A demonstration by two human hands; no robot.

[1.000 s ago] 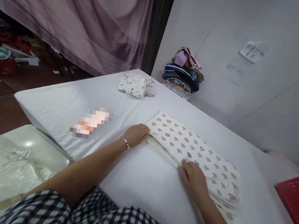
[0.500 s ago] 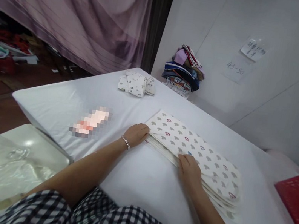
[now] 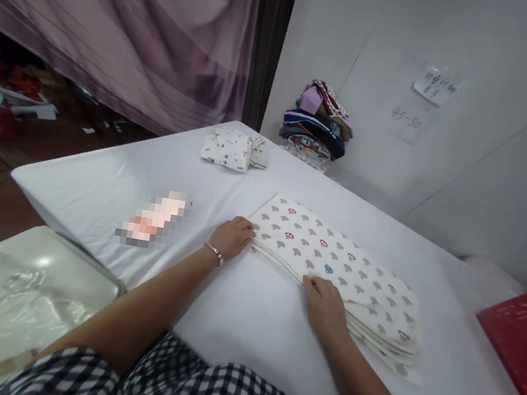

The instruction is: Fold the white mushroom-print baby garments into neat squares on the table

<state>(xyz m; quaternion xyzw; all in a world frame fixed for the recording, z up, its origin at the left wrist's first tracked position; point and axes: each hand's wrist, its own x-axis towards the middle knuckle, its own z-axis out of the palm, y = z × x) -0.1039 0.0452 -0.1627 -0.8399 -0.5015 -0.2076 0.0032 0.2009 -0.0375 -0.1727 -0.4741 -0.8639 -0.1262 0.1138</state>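
Note:
A flat stack of folded white cloth (image 3: 334,256), printed with grey mushroom-like shapes and a few red and blue ones, lies on the white-covered table. My left hand (image 3: 233,236), with a bracelet at the wrist, grips the stack's near left corner, fingers bent over the edge. Farther right along the same near edge is my right hand (image 3: 324,302). Its fingertips rest on the top layer and its thumb is at the edge, closed on the cloth. The layers show at the near right side, where they spread a little unevenly.
A crumpled patterned cloth (image 3: 235,150) sits at the table's far corner. Folded clothes (image 3: 316,125) are piled behind it by the wall. A blurred-out object (image 3: 153,218) lies at left, a red box (image 3: 526,336) at right. Clear plastic (image 3: 8,303) covers a surface at lower left.
The stack's near left edge looks more even, and its top layer lies flatter. Both hands keep their places on the near edge. The whole view has shifted slightly.

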